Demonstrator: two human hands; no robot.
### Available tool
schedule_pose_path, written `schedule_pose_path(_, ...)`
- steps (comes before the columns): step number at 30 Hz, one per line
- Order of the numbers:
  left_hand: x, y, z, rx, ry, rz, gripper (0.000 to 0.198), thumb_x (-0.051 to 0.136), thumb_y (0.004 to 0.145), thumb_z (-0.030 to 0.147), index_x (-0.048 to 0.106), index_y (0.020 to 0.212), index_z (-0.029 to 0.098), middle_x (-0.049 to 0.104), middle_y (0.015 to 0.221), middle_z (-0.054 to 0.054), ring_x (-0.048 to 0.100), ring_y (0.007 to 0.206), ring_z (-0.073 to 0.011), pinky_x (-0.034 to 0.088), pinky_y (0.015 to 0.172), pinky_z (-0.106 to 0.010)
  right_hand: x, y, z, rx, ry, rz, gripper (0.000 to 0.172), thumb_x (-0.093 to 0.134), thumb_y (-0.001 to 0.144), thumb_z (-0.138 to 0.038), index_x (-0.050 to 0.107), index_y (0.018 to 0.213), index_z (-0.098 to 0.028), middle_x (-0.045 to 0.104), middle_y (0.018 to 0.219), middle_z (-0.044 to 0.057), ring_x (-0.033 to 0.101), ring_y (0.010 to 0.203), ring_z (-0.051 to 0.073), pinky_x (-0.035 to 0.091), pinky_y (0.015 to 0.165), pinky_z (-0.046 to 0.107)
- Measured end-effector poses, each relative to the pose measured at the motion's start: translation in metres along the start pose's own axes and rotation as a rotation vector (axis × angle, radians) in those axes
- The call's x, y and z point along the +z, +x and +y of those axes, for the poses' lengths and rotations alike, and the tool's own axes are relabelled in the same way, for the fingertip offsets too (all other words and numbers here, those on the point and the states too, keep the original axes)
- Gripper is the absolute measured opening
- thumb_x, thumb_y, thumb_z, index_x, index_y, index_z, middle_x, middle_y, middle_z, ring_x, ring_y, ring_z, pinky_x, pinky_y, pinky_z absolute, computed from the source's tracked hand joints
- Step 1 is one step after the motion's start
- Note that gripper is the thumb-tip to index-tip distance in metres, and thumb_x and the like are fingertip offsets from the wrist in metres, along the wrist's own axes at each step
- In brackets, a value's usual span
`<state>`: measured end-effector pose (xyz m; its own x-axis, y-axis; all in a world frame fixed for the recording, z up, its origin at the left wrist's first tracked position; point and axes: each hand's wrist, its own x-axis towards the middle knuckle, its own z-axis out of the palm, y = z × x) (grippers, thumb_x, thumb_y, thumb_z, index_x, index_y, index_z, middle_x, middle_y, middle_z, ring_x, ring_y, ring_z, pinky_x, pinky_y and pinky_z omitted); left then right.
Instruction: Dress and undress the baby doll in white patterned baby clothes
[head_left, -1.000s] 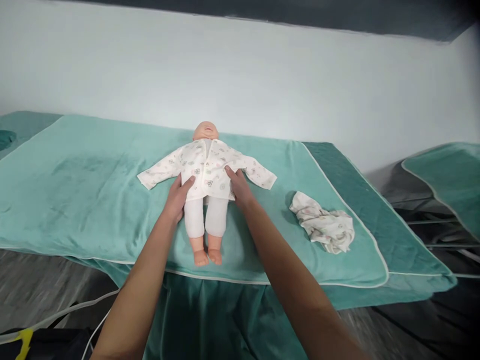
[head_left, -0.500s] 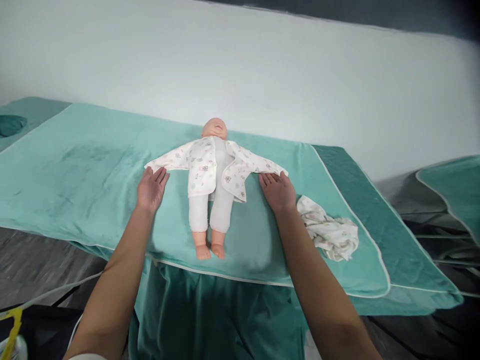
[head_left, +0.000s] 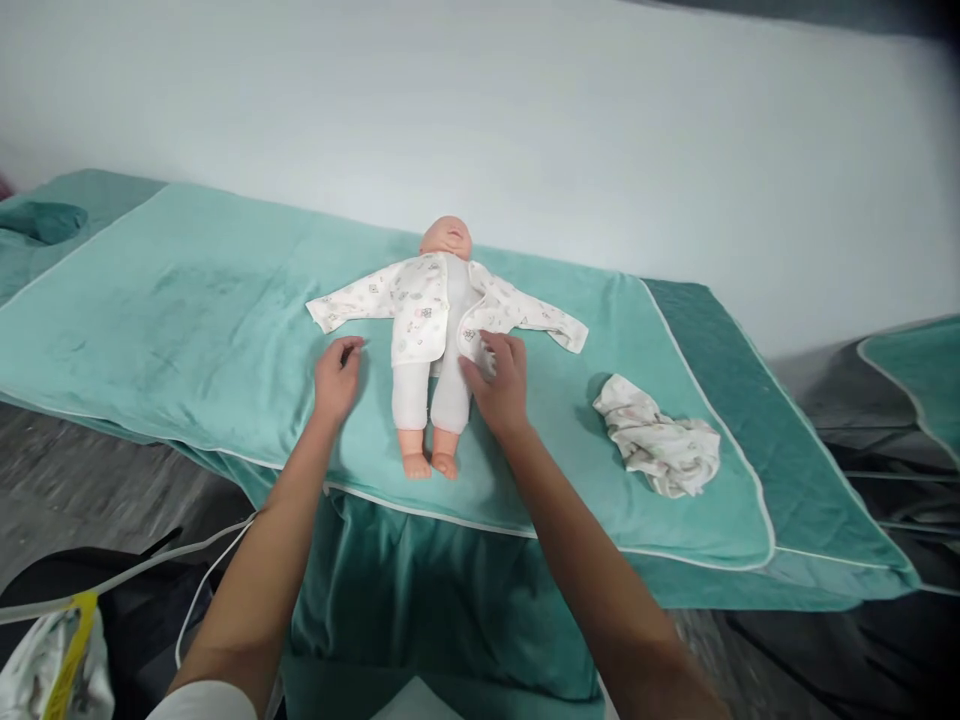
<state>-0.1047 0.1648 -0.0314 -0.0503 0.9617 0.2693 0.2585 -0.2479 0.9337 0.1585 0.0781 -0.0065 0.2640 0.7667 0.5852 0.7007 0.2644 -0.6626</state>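
Observation:
A baby doll (head_left: 450,237) with a white cloth body lies on its back, its feet towards me. It wears an unfastened white baby jacket (head_left: 420,315) with small printed figures, its sleeves spread out to both sides. My right hand (head_left: 504,385) is at the lower edge of the jacket's right-hand front panel, thumb and fingers closed around the fabric. My left hand (head_left: 337,378) hovers by the jacket's other side, below the left-hand sleeve. Its fingers are bent, with a gap between thumb and forefinger and nothing in them.
A crumpled printed white cloth (head_left: 664,440) lies to the right on the light green sheet (head_left: 247,300), which covers a bed against a white wall (head_left: 450,110). At lower left are a white cable (head_left: 127,575), a yellow strap (head_left: 71,650) and more printed cloth (head_left: 30,665).
Both hands have left the sleeve ends. My right hand has moved inward to the jacket's front panel; my left has shifted inward and its fingers have bent. The view has shifted slightly.

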Motion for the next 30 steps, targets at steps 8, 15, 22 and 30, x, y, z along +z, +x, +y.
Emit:
schedule_pose_path(8, -0.019, -0.060, 0.007, 0.234, 0.325, -0.091, 0.027, 0.048, 0.098, 0.023, 0.073, 0.106, 0.020, 0.076, 0.114, -0.007, 0.067, 0.112, -0.0228, 0.049, 0.103, -0.040, -0.007, -0.012, -0.024, -0.206, -0.139, -0.170, 0.021, 0.049, 0.103, -0.026, 0.070, 0.104, -0.023, 0.068, 0.101, 0.010, 0.062, 0.100, 0.025, 0.053, 0.091, 0.043)
schedule_pose_path(15, -0.025, -0.132, 0.010, 0.274, 0.371, -0.157, 0.030, 0.053, 0.101, 0.028, 0.067, 0.128, 0.025, 0.067, 0.142, -0.008, 0.056, 0.138, -0.0274, 0.029, 0.124, -0.057, -0.133, -0.068, 0.009, -0.111, -0.445, -0.163, 0.028, 0.057, 0.100, -0.030, 0.067, 0.124, -0.021, 0.071, 0.125, 0.014, 0.064, 0.118, 0.029, 0.051, 0.105, 0.049)
schedule_pose_path(22, 0.002, -0.156, 0.020, 0.399, 0.285, -0.379, 0.079, 0.073, 0.090, 0.033, 0.037, 0.160, 0.031, 0.024, 0.173, -0.016, 0.031, 0.159, -0.0335, 0.035, 0.123, -0.054, -0.231, -0.079, 0.061, 0.419, -0.858, -0.283, 0.055, 0.064, 0.090, -0.042, 0.061, 0.137, -0.014, 0.064, 0.135, 0.024, 0.061, 0.118, 0.043, 0.050, 0.095, 0.057)
schedule_pose_path(30, 0.043, -0.160, 0.048, 0.347, 0.288, -0.399, 0.062, 0.067, 0.094, 0.044, 0.053, 0.150, 0.019, 0.019, 0.173, -0.024, 0.028, 0.159, -0.0388, 0.027, 0.125, -0.060, -0.164, -0.087, -0.042, 0.670, 0.401, -0.207, 0.049, 0.076, 0.082, -0.052, 0.072, 0.119, -0.020, 0.077, 0.116, 0.008, 0.071, 0.099, 0.026, 0.054, 0.090, 0.039)
